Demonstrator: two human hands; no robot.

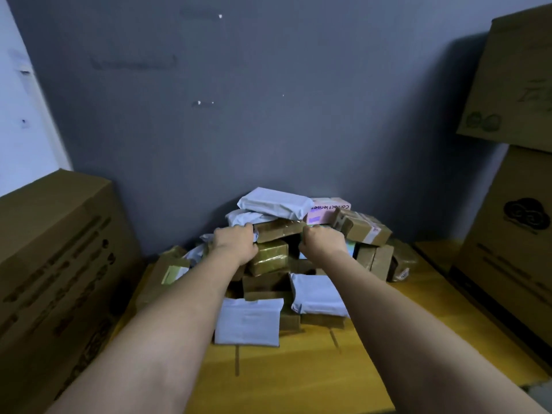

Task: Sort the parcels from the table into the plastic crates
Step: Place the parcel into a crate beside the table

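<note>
Both forearms reach over the table (373, 369) to the parcel pile (268, 264) against the wall. Fingers are hidden behind the knuckles. Left hand (234, 243) and right hand (322, 242) seem to curl onto a taped brown parcel (279, 230) high in the pile, between them, one at each end. Lower parcels blur together.

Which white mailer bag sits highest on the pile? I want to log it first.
The white mailer at the pile's peak, lying beside the pink contact-lens box; the other white bags lie lower.
</note>
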